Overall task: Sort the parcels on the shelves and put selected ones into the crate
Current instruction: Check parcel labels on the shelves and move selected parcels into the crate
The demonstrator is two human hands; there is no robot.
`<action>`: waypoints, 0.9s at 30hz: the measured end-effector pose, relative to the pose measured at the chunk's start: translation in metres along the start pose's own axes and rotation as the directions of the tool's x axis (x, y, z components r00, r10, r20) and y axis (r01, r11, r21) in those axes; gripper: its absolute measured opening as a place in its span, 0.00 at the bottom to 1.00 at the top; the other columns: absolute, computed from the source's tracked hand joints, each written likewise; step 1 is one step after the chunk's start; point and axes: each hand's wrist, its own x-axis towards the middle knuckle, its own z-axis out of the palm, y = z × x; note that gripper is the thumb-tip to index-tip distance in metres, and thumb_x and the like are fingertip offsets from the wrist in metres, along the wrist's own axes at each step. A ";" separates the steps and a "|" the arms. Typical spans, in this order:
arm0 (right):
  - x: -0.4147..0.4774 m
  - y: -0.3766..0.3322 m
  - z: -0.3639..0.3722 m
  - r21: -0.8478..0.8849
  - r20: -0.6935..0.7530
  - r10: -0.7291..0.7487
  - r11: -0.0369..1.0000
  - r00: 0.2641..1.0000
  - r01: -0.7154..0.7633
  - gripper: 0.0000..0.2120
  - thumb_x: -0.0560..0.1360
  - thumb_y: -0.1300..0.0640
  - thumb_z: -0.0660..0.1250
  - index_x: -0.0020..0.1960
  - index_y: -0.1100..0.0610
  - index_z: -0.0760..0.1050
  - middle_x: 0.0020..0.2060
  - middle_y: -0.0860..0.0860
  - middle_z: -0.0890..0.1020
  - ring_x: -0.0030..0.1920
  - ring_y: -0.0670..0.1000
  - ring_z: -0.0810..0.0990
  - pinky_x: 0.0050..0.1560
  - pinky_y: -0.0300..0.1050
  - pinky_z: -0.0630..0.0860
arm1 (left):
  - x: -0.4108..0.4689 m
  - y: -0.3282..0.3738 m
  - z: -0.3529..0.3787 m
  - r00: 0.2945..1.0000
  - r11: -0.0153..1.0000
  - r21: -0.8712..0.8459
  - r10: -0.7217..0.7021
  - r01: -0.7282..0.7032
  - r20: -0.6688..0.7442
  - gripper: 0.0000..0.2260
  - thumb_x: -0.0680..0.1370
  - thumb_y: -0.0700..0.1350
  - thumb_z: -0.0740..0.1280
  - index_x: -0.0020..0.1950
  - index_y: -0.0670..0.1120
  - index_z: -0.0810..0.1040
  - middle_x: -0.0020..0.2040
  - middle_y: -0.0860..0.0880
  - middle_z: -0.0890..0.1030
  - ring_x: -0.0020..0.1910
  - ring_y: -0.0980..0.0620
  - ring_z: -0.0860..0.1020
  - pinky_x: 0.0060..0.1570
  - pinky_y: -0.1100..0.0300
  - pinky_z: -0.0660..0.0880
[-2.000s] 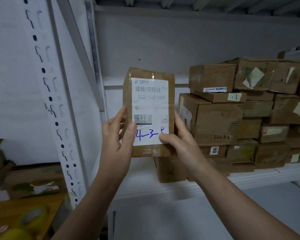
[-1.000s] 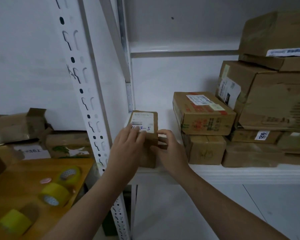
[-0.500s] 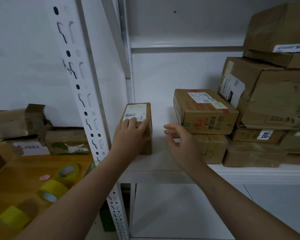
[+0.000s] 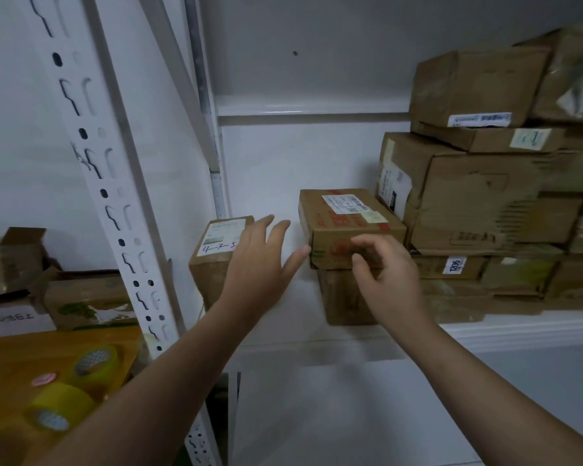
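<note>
The small parcel (image 4: 216, 253) is standing upright at the left end of the white shelf (image 4: 317, 338), just beside the perforated upright post (image 4: 115, 196). Its white label (image 4: 221, 238) is facing up, with a handwritten "4-3-5" showing in blue. The left hand (image 4: 260, 264) is reaching in over the parcel's right side, its grip lying apart with the fingers straight and spread. Whether the palm is touching the cardboard cannot be told, since the hand is covering that edge. The right hand (image 4: 387, 277) is hanging in front of a red-printed box (image 4: 344, 216), its grip loosely curled and closing round nothing. The fingertips are blurred against the box's front face (touching or just short of it, the view is not saying). That box is sitting on a plainer brown box (image 4: 340, 297), and a bare strip of shelf is separating the pair from the small parcel. To their right a tall stack of brown cartons (image 4: 468, 203) is filling the shelf, one low carton carrying a tag reading "1206" (image 4: 454, 265). Left of the post a yellow-brown bench (image 4: 7, 361) is carrying two rolls of yellow tape (image 4: 95, 363) and several worn boxes (image 4: 81, 304) along its far edge.
</note>
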 end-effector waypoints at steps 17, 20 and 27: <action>-0.003 0.029 -0.038 -0.207 0.333 -0.027 0.973 0.943 0.101 0.28 0.79 0.56 0.63 0.76 0.47 0.58 0.77 0.44 0.53 0.76 0.44 0.51 0.74 0.44 0.53 | 0.036 0.054 0.021 0.808 0.308 -0.818 -0.515 0.485 0.285 0.25 0.79 0.58 0.62 0.71 0.50 0.61 0.59 0.48 0.78 0.54 0.52 0.78 0.61 0.48 0.74; 0.001 0.020 -0.041 -0.057 0.235 -0.109 0.990 0.966 0.125 0.25 0.79 0.56 0.63 0.74 0.45 0.61 0.75 0.42 0.58 0.74 0.40 0.54 0.73 0.43 0.57 | 0.028 0.046 -0.007 0.846 0.345 -0.893 -0.528 0.291 0.072 0.23 0.72 0.63 0.65 0.63 0.57 0.66 0.62 0.48 0.74 0.56 0.54 0.78 0.60 0.53 0.75; 0.027 -0.029 -0.053 0.230 -0.093 -0.183 0.952 0.979 0.200 0.23 0.77 0.54 0.62 0.70 0.44 0.60 0.72 0.48 0.61 0.70 0.38 0.62 0.68 0.31 0.64 | 0.007 0.034 -0.066 0.917 0.405 -0.914 -0.371 0.017 -0.147 0.12 0.80 0.41 0.63 0.63 0.48 0.72 0.54 0.53 0.79 0.51 0.61 0.81 0.49 0.66 0.77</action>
